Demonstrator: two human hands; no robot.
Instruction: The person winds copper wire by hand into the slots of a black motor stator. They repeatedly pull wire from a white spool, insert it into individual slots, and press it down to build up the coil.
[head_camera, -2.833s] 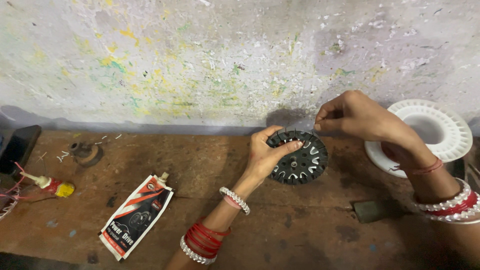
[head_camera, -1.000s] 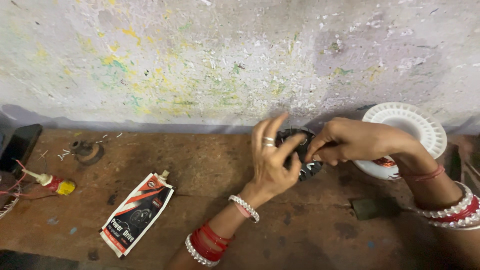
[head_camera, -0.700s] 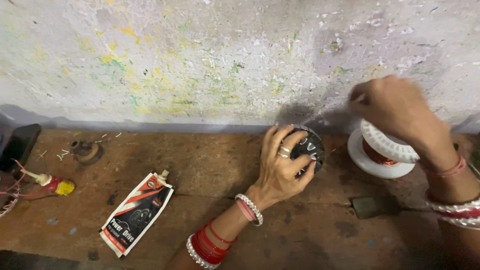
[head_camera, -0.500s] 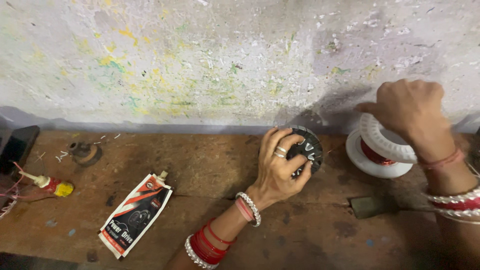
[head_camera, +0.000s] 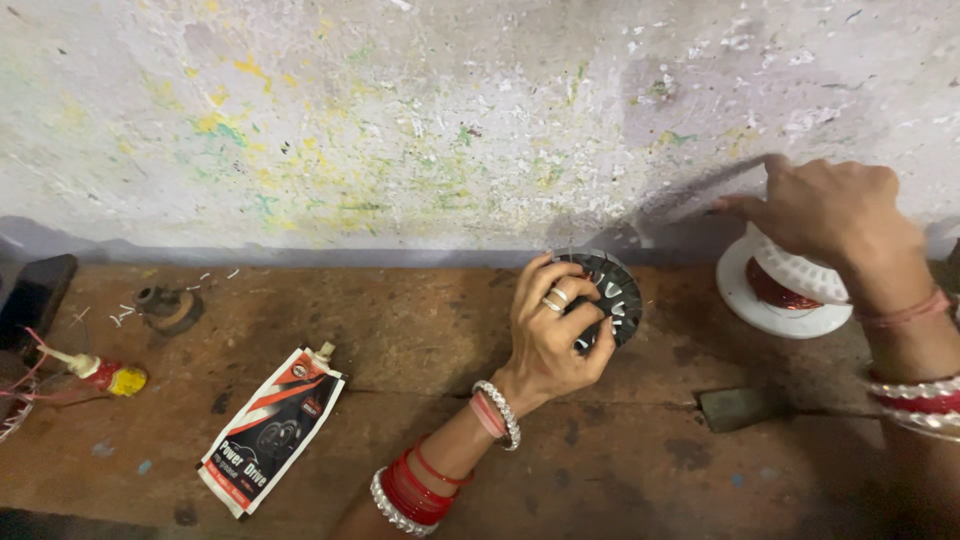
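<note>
My left hand (head_camera: 552, 335) grips a round black slotted disc (head_camera: 612, 292), held tilted just above the brown wooden bench near the wall. Rings and bangles show on that hand and wrist. My right hand (head_camera: 825, 210) is raised to the right, over a white plastic spool (head_camera: 775, 305) wound with copper-red wire. Its fingers are pinched together; whether a thin wire runs from them is too fine to see.
A stained, paint-flecked wall (head_camera: 400, 120) rises behind the bench. A white, red and black pouch (head_camera: 270, 430) lies at front left. A small rusty metal part (head_camera: 170, 308), a yellow-capped tube (head_camera: 105, 378) and a dark block (head_camera: 35, 300) sit at far left. A flat grey piece (head_camera: 735, 408) lies right of centre.
My right hand left the black disc and moved right and up over the white spool. My left hand closed around the disc and keeps it in place.
</note>
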